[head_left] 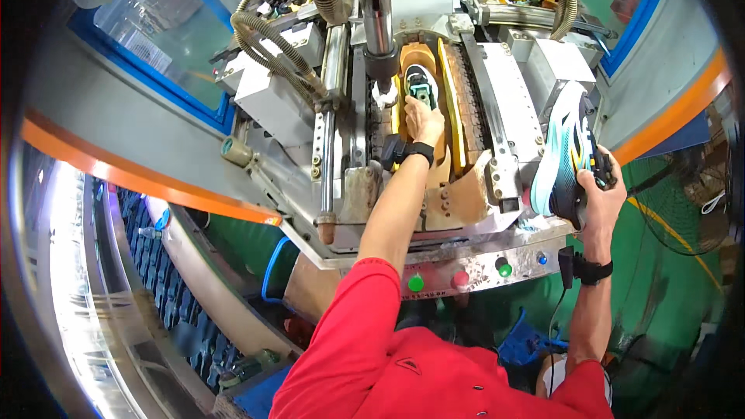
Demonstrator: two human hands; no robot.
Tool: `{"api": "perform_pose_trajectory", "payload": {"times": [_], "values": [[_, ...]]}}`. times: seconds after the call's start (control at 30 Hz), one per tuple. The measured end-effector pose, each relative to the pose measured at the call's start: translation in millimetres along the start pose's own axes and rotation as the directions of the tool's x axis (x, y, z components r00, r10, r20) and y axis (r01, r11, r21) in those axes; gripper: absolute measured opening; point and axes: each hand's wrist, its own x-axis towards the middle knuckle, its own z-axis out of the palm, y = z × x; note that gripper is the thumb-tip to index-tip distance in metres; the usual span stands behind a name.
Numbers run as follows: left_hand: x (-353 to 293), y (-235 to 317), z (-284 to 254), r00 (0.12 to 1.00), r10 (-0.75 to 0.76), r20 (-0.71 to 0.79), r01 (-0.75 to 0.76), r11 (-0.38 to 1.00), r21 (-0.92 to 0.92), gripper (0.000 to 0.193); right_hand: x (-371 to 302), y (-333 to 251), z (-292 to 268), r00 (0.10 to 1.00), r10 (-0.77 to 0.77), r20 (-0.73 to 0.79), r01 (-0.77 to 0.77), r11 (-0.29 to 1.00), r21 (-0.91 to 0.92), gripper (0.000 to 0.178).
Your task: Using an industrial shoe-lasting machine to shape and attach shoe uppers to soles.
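Note:
My left hand (424, 122) reaches into the press, its fingers closed at the near end of a black, white and mint-green shoe (420, 81). That shoe lies lengthwise between tan and yellow pads (452, 105), under a vertical metal ram. Much of its near part is hidden by my hand. Out to the right, my right hand (604, 195) grips a second shoe (573, 157), dark with a pale-blue and white sole and yellow accents. It is held up on its side at the machine's right front, sole turned left.
The chrome ram (379, 27) stands close above my left hand. A metal rod (328, 163) runs along the left of the press. Round buttons (417, 283) line the front panel. An orange-edged guard (155, 174) curves around, and a dark conveyor (167, 279) lies left.

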Motion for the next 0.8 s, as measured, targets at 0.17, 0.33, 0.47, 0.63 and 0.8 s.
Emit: {"api": "perform_pose_trajectory", "payload": {"times": [0.17,0.33,0.47,0.63,0.8], "values": [[-12,-10,-35,0.998,-0.067,0.002,0.06,0.877,-0.476,0.03,66,-2,50,0.99,-0.079,0.114,0.097,0.983,-0.158,0.043],[-139,-3,-146,0.804,-0.066,0.591,0.573,0.352,-0.74,0.023,143,1,149,0.917,-0.042,0.397,0.268,0.801,-0.535,0.054],[-255,-32,-239,0.865,-0.114,0.489,0.492,0.386,-0.78,0.029,117,3,254,0.806,0.23,0.545,0.32,0.606,-0.729,0.059],[-373,-76,-316,0.902,-0.413,0.125,0.35,0.533,-0.77,0.047,96,105,329,0.864,0.019,0.503,0.42,0.521,-0.743,0.041],[-481,-94,-321,0.797,-0.555,-0.237,0.141,0.553,-0.821,0.039,95,130,353,0.829,-0.03,0.558,0.494,0.508,-0.706,0.059]]}}
